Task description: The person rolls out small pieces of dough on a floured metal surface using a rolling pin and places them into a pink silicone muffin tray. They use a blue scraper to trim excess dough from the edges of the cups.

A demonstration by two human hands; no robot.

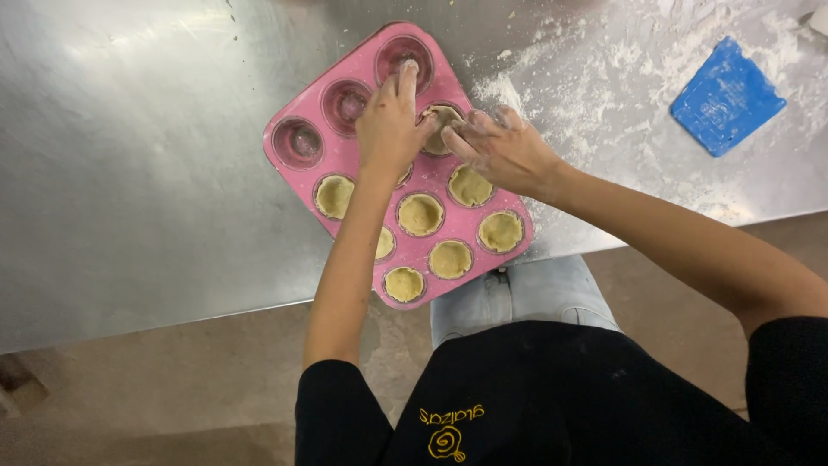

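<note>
Dough (442, 129) sits in one cup of a pink muffin tray (363, 156), in the row second from the tray's far end, and both hands work at it. The left hand (390, 122) lies flat over the tray with fingers stretched forward, its thumb touching the near-left edge of that dough; it grips nothing, only presses. The right hand (504, 148) comes in from the right, its floury fingertips (460, 138) pushing down into the same cup, loosely curled and grasping nothing whole. Between them the two hands cover much of the cup, so only a small patch of dough shows.

Around it, seven other cups hold pressed dough shells (421, 213), pale yellow and hollowed, filling the near rows. Three bare cups (298, 141) remain along the far-left edge, glossy pink; the left index finger reaches over the farthest one. The left forearm crosses the tray and hides parts of two shells.

The tray rests at an angle on a steel table (138, 164), overhanging its near edge slightly. Scattered flour (595, 78) dusts the table to the right, and a blue plastic scraper (727, 97) lies well apart in that flour.
</note>
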